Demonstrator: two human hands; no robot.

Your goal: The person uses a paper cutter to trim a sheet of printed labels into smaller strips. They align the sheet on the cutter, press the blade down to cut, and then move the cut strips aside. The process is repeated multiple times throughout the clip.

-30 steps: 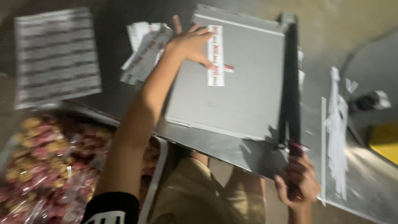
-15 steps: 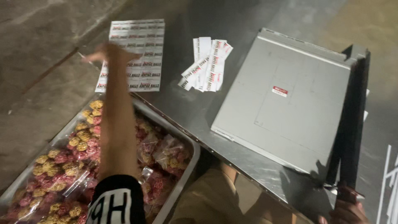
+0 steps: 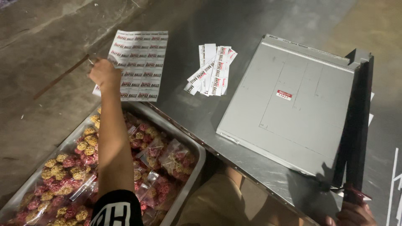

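Left hand (image 3: pixel 104 74) is closing on the label sheet (image 3: pixel 138 62), pinching its edge to lift it; right hand (image 3: pixel 354 213) is gripping the paper cutter's (image 3: pixel 293 104) blade handle (image 3: pixel 356 194), keeping it ready on the desk (image 3: pixel 201 121).

The counter (image 3: pixel 201 121) was smooth grey metal with a dull shine, and the tray (image 3: pixel 197 167) was shiny metal too. The label sheet (image 3: pixel 140 62) was flat white paper. The snack bags (image 3: pixel 167 155) were clear, glossy plastic.

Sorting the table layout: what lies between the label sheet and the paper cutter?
A fanned pile of cut label strips lies between the label sheet and the paper cutter, in the head view.
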